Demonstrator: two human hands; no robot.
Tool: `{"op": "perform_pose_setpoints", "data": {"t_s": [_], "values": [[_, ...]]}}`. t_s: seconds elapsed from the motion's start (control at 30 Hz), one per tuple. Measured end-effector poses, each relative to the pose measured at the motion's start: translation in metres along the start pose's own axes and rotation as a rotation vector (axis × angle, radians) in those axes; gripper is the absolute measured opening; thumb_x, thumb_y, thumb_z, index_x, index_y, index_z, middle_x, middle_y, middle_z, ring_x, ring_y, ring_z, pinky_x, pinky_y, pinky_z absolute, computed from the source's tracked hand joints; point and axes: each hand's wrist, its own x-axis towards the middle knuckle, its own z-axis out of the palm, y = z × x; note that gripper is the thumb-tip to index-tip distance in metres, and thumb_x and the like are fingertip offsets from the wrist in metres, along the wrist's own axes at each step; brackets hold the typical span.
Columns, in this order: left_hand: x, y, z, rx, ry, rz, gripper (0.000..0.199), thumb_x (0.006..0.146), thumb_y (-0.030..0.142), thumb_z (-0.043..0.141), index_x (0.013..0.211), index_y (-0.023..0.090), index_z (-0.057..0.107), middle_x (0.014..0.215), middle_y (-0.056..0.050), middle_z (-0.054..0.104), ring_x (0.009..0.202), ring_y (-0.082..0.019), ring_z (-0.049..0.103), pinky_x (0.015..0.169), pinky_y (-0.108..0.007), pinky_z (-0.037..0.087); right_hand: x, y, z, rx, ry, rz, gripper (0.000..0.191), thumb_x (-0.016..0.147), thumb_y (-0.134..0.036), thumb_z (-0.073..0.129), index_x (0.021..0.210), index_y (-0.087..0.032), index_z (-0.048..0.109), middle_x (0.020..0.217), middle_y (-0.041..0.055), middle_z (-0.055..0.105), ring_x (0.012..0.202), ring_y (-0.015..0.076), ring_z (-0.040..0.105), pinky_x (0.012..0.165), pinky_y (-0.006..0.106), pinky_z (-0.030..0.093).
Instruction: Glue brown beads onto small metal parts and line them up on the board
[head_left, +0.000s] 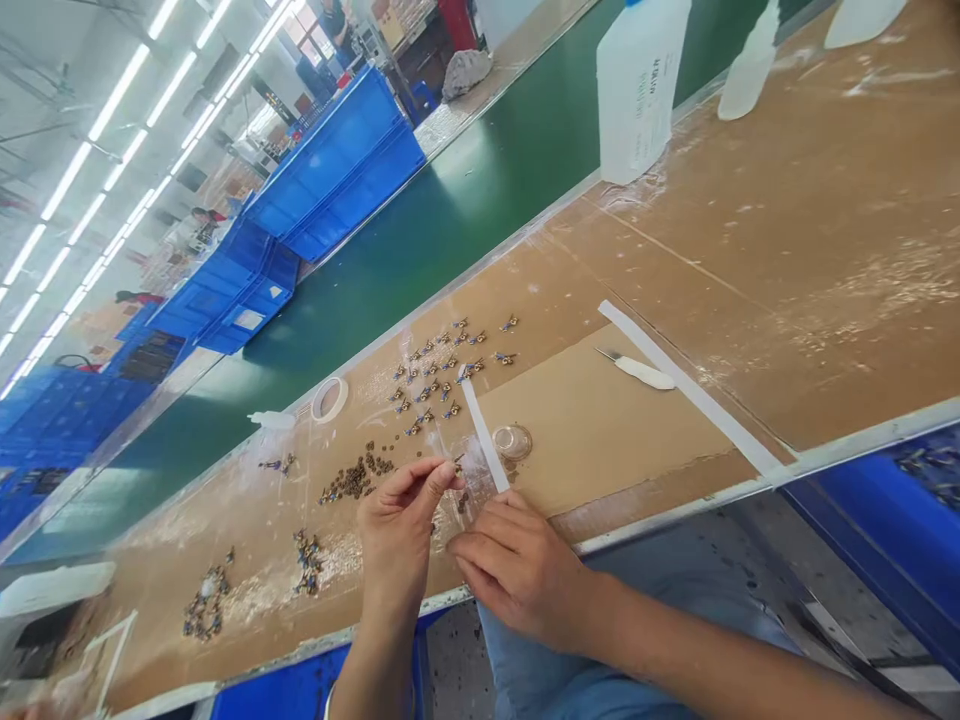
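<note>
My left hand point(401, 530) is raised over the brown work surface, thumb and forefinger pinched on a tiny dark part point(458, 459). Just right of it, my right hand point(517, 565) rests near the table's front edge, its fingers curled together by the lower end of a white tape strip point(484, 435); whether they hold anything is hidden. Left of my left hand is a pile of small brown round parts point(356, 478). Small blue and gold pieces point(427, 388) stand in rows beyond my hands. A small clear round dish point(513, 441) sits on the cardboard sheet point(600, 425).
A white-handled knife point(643, 373) lies on the cardboard. Further back are a tape roll point(329, 399), a small bottle point(272, 420) and a large white bottle point(643, 95). Blue and gold piles point(307, 562) lie left. A green conveyor belt point(480, 190) and blue crates point(337, 170) stand beyond.
</note>
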Motion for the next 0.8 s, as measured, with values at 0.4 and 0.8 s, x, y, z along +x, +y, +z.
{"op": "perform_pose_setpoints", "data": {"t_s": [0.4,0.8], "values": [[0.01,0.005,0.027,0.411,-0.086,0.334,0.008,0.078,0.032,0.074,0.079,0.026,0.078,0.075,0.003,0.075,0.071,-0.014,0.068,0.071,-0.025,0.052,0.0,0.003,0.004,-0.082,0.03,-0.005,0.027,0.094,-0.011,0.044,0.071,-0.015,0.057,0.069,0.0025,0.056,0.07,0.0156,0.048,0.067,0.032,0.033],[0.015,0.005,0.031,0.504,-0.126,0.445,0.006,0.08,0.028,0.072,0.08,0.024,0.077,0.081,0.001,0.076,0.077,-0.016,0.068,0.077,-0.028,0.053,0.001,0.004,0.005,-0.065,0.064,0.014,0.026,0.093,-0.01,0.044,0.07,-0.015,0.057,0.069,0.0022,0.056,0.069,0.0153,0.048,0.067,0.031,0.033]]}}
